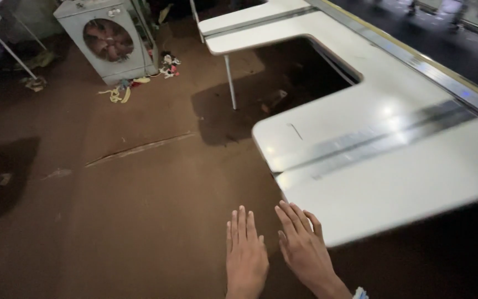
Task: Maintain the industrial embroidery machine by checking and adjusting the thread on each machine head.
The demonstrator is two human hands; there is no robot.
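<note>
Head view: both hands are held out low in the frame, palms down, above the brown floor. The left hand is flat with its fingers straight and close together, holding nothing. The right hand is likewise flat and empty, fingers extended and only slightly fanned; its fingertips lie just beside the near edge of the white surface, though contact cannot be told. Both hands point away from the person, up the frame; the right one leans a little leftward, so the two hands draw closer together towards the fingertips.

The surface runs long from lower right to upper left, with a metal strip along it and a rounded corner just above the hands. A deep rectangular cut-out opens its left edge, and a thin white leg stands at the far side of that gap. Left of the surface the floor lies wide and open. Far off at upper left stands a boxy grey fan cooler with cloth scraps scattered at its base
</note>
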